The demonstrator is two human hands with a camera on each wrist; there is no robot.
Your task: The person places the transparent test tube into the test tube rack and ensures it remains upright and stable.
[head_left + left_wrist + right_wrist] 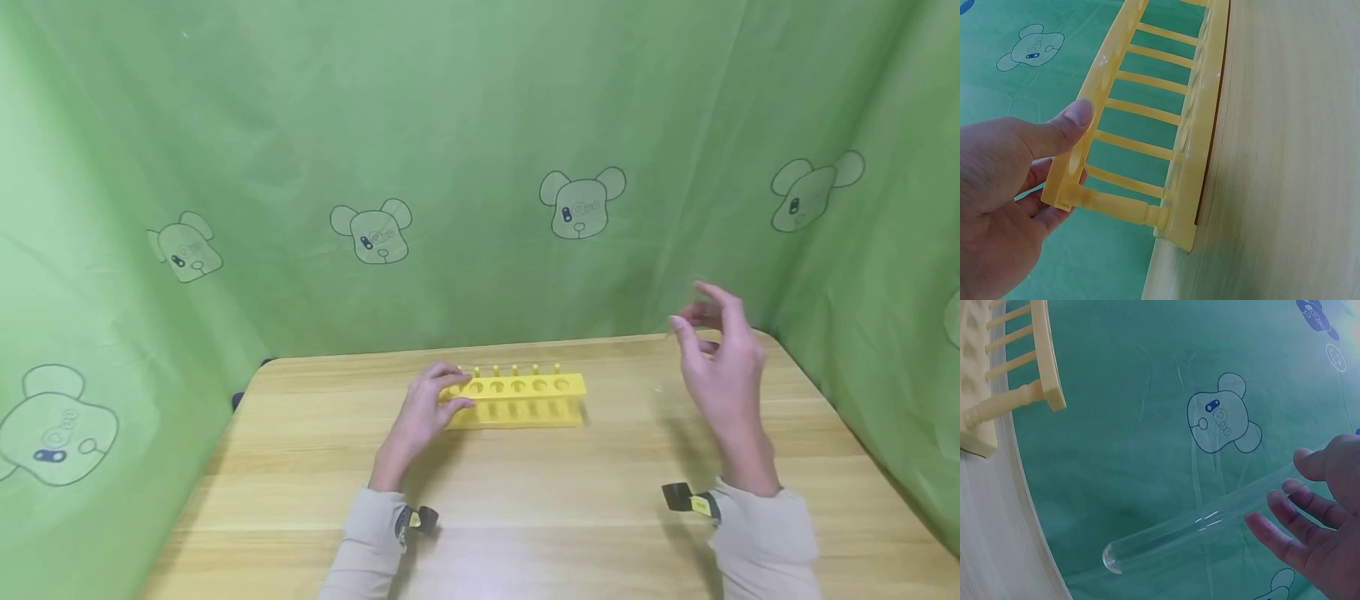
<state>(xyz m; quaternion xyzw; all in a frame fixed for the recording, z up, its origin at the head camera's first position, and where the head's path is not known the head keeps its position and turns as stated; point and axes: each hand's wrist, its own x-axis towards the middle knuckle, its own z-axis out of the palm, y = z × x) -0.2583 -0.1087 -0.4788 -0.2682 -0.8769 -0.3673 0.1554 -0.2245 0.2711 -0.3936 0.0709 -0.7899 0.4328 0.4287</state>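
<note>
A yellow test tube rack (525,419) with a row of round holes and a line of pegs stands on the wooden table. My left hand (423,408) grips the top bar at its left end, thumb on the near side, as the left wrist view also shows. To the right of the rack and above the table, my right hand (727,371) pinches a clear glass test tube (1172,534) near its upper end. The tube slants with its rounded bottom toward the rack side in the right wrist view; in the head view it is barely visible. No tubes show in the rack's visible holes.
The wooden table (525,500) ends at a green curtain (480,283) printed with bear heads, which also hangs on both sides. Each sleeve carries a strapped wrist camera, the right one (678,497) low over the table.
</note>
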